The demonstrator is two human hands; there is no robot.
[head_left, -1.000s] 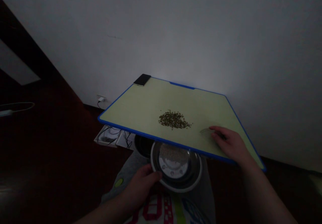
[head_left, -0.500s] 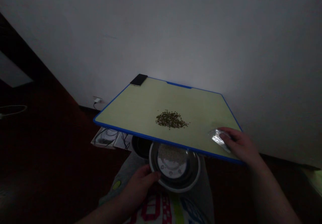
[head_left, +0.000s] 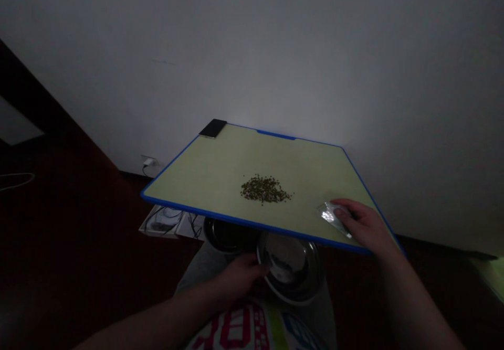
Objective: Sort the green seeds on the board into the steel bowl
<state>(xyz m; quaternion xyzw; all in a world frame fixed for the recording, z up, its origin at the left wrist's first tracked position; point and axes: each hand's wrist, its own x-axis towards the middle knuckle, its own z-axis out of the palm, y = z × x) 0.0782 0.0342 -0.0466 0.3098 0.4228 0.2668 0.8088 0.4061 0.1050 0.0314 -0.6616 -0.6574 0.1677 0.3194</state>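
A pale green board with a blue rim [head_left: 220, 169] lies over my lap, with a small heap of brown-green grains [head_left: 264, 189] near its middle. At the board's near right corner my right hand [head_left: 364, 226] is closed on a small shiny clear plastic piece [head_left: 333, 216]. Below the board's front edge my left hand [head_left: 240, 275] grips the rim of a steel bowl [head_left: 293, 271] on my lap. A second dark bowl [head_left: 222, 233] sits behind it, mostly hidden by the board.
A black phone [head_left: 213, 127] lies on the board's far left corner. A white wall rises behind. On the dark floor to the left are a white tray with cables [head_left: 165, 221] and a wall plug [head_left: 148, 160].
The steel bowl has shifted right under the board and tilted, my left hand moving with it. My right hand picked up the shiny plastic piece and now holds it slightly further left.
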